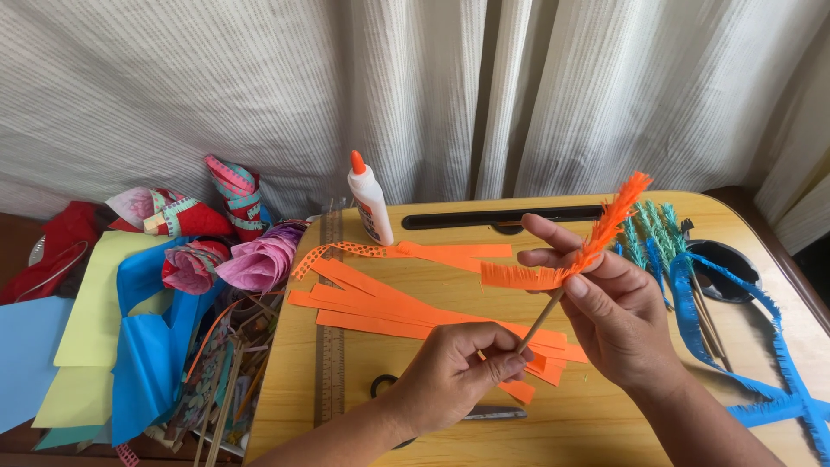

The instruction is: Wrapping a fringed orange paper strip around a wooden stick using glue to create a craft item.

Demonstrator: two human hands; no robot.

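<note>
Head view showed a thin wooden stick (541,321) held slantwise between both hands, its upper part wrapped in fringed orange paper (610,223) that ended in a feathery tip above the right hand. A loose length of the same fringed orange strip (519,276) trailed leftward from the right thumb. The left hand (454,374) was closed, thumb and fingers pinching the stick's lower end. The right hand (605,303) was partly curled, thumb and fingertips pressing the fringe against the stick.

Under and just beyond the left hand lay a spread of plain orange paper strips (380,304) on the wooden lap table (432,437). A pair of scissors (494,413) lay close beside the left wrist, partly hidden. A clear ruler (329,329) lay along the table edge, to the left of the left hand. A white glue bottle (370,201) with an orange cap stood further off, above the strips. Right of the right hand lay finished teal fringed sticks (650,233) and a long blue fringed strip (761,346). Far left of the left hand sat a heap of coloured paper sheets (130,337) and rolled paper cones (259,259).
</note>
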